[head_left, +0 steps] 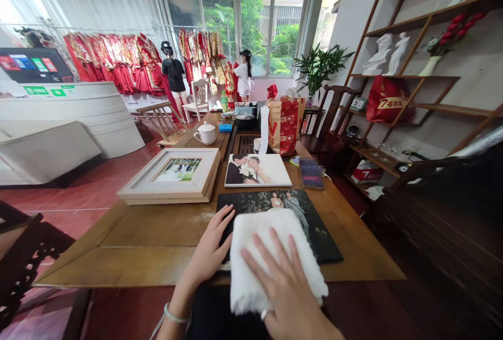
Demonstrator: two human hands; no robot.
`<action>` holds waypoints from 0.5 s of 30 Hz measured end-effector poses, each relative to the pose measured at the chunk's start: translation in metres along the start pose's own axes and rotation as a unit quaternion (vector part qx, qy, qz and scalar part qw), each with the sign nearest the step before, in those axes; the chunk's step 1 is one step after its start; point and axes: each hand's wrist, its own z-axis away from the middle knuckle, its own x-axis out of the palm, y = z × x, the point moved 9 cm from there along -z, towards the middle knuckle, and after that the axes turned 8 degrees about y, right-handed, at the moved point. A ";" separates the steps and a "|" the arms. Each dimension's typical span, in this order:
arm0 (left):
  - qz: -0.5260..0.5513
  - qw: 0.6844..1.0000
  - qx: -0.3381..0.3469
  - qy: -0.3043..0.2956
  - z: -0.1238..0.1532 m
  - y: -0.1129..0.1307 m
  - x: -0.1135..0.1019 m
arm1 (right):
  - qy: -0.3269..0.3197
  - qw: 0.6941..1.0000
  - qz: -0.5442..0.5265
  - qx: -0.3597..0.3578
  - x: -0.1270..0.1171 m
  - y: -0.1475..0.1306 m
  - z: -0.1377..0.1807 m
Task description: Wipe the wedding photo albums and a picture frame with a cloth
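Note:
On the wooden table in front of me lies a dark photo panel [330, 243] showing a couple among flowers. My left hand [210, 248] rests at its left edge, fingers stretched out and holding nothing. A folded white towel [245, 230] covers the near middle of the panel. Spread flat on top of this towel is my right hand [281, 272], pressing it with the fingers apart. Beyond the panel lies a white-edged wedding photo [257, 171]. To the left, light wooden picture frames [168, 175] are stacked, the top one holding an outdoor photo.
A phone [312, 173] lies right of the wedding photo. Farther back stand a white lidded cup [206, 133], a red-and-tan paper bag [285, 125] and a dark pot [245, 121]. Two people are near racks of red garments [118, 65]. Shelves [424, 78] line the right wall.

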 end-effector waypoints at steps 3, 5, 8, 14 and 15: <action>0.003 1.000 0.002 0.001 0.000 0.000 -0.001 | -0.024 0.997 -0.064 -0.040 -0.004 -0.003 0.006; -0.001 1.000 0.000 0.009 0.000 -0.001 -0.002 | 0.028 0.998 -0.054 -0.007 -0.021 0.028 0.005; -0.004 1.000 -0.004 0.012 0.000 -0.001 -0.003 | 0.100 0.993 0.003 0.062 -0.044 0.088 -0.005; -0.004 1.000 -0.004 0.014 0.001 0.002 -0.004 | 0.127 0.972 0.098 0.172 -0.052 0.133 -0.040; -0.004 1.000 -0.004 0.014 0.001 0.002 -0.004 | 0.128 0.971 0.103 0.175 -0.049 0.124 -0.043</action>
